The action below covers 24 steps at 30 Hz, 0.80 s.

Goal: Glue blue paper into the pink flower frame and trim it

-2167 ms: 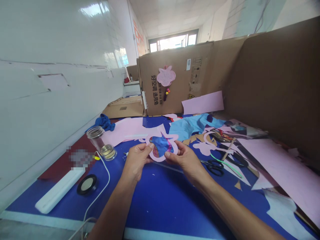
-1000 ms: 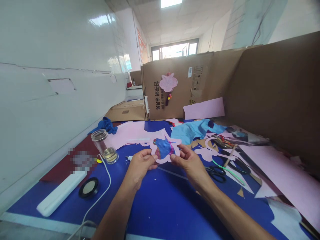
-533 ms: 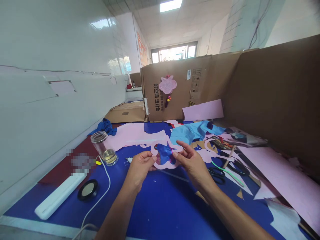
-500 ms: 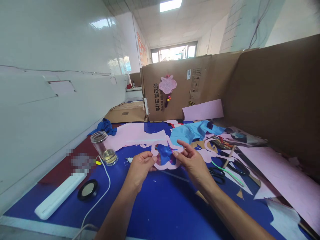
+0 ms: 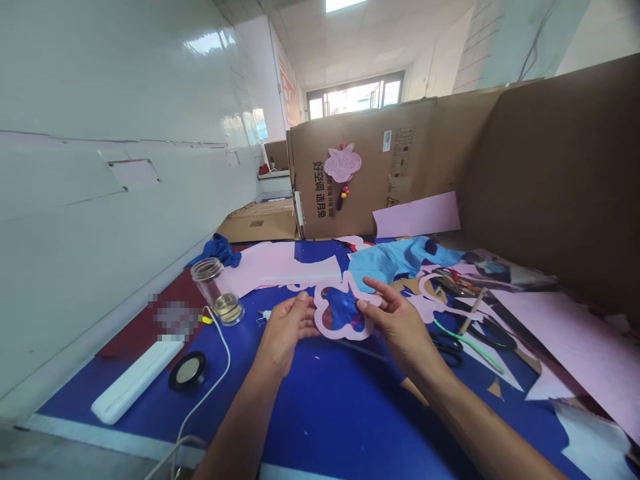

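Observation:
A pink paper cutout with a shiny blue centre lies low over the blue table, held between both hands. My left hand pinches its left edge with thumb and fingers. On the other side, my right hand grips its right edge, index finger stretched along the top.
Black scissors and a green strip lie just right of my right hand. A glass jar, a round black disc and a white bar with a cable sit at left. Pink and blue paper scraps cover the back; cardboard walls enclose the right.
The cutout has tilted flatter and come down toward the table. Both hands kept their hold, and the view shifted slightly right.

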Available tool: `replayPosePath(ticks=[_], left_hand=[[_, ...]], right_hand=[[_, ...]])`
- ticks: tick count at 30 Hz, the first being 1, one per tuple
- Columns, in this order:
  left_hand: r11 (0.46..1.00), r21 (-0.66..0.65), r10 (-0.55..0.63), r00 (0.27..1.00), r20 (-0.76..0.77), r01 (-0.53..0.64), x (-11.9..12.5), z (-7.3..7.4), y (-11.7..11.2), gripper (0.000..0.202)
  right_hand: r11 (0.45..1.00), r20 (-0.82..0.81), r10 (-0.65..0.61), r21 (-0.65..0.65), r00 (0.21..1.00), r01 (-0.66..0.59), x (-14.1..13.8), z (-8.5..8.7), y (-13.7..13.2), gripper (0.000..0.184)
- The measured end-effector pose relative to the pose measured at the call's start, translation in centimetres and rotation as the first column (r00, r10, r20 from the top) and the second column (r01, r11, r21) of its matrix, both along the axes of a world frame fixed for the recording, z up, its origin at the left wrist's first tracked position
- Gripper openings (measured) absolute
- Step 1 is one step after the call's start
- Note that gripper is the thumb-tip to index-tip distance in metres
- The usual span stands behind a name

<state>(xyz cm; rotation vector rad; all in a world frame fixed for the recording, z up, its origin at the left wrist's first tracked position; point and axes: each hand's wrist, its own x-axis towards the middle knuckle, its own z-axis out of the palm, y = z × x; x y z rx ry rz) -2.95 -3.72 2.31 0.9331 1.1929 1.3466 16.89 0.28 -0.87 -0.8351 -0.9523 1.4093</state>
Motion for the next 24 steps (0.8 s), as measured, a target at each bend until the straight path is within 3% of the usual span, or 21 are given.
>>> replayPosePath(ticks=[10,20,24], left_hand=[[1.000,-0.003,0.005,1.000,0.025,-0.005,0.08,0.08,0.02,0.063],[0.999,0.034,0.024,0.998,-0.056,-0.023,0.27,0.10,0.23,0.049],[1.000,0.005,-0.019,1.000,-0.024,0.019,0.33,0.37,0.01,0.048]], right_hand=[[1.000,-0.002,0.005,-0.019,1.000,-0.005,-0.13,-0.20,0.00,0.077],[0.998,-0.009,0.050,-0.041,0.999,-0.050,-0.19,-0.21,-0.17,0.082],[0.996,-0.025,0.062,-0.061,0.998,-0.064,-0.09,0.00,-0.14,0.083]])
